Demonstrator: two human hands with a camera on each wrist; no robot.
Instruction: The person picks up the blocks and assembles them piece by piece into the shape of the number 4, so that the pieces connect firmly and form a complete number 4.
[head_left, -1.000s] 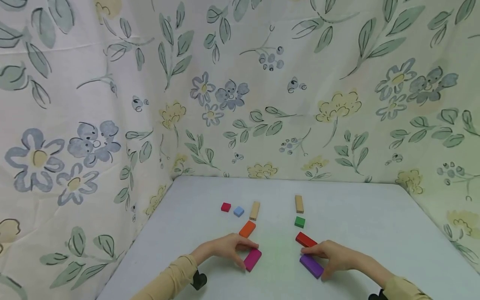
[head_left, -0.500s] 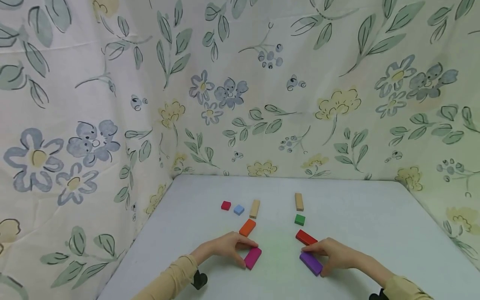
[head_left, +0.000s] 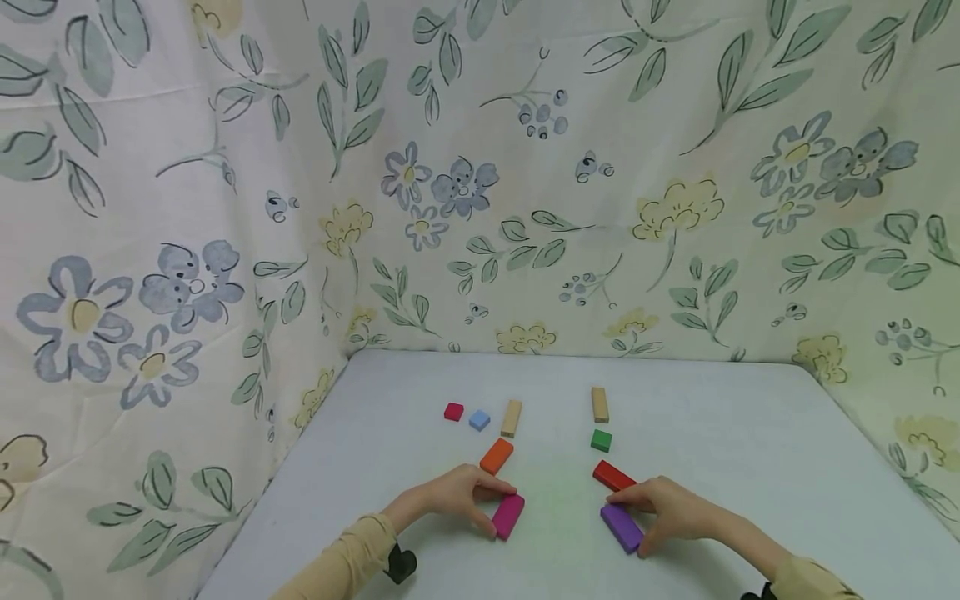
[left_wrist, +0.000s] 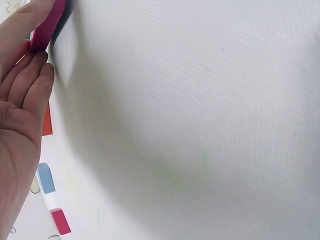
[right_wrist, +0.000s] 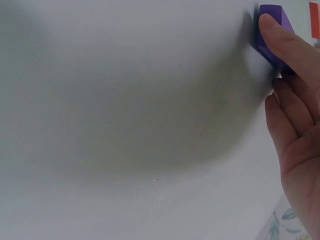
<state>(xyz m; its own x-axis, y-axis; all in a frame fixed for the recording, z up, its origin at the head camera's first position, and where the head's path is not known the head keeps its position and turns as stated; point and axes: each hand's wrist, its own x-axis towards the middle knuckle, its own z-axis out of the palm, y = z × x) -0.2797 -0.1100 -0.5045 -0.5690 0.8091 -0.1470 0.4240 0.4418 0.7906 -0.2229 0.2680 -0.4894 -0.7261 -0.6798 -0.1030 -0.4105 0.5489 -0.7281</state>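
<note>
At the near left of the white table, the left hand [head_left: 459, 495] pinches a magenta block [head_left: 508, 517] lengthwise, thumb at its near end and fingers at its far end. The right hand [head_left: 671, 512] likewise grips a purple block [head_left: 622, 528] between thumb and fingers. Both blocks lie low at the table, slanted toward each other at their far or near ends. Just beyond the magenta block is an orange block [head_left: 497, 456]. A red block [head_left: 614, 476] sits past the purple one, close to the right fingertips. In the right wrist view the thumb presses the purple block's [right_wrist: 272, 30] end.
Farther back on the white table [head_left: 720, 433] lie a plain wooden block [head_left: 512, 418], a light blue cube [head_left: 479, 420] and a small red cube [head_left: 453, 412] on the left. A second wooden block [head_left: 600, 405] and a green cube [head_left: 602, 441] lie right. Floral cloth [head_left: 480, 183] hangs behind.
The magenta block's near end has swung slightly to the right, and the purple block has turned a little steeper. Both hands keep their grip in nearly the same place.
</note>
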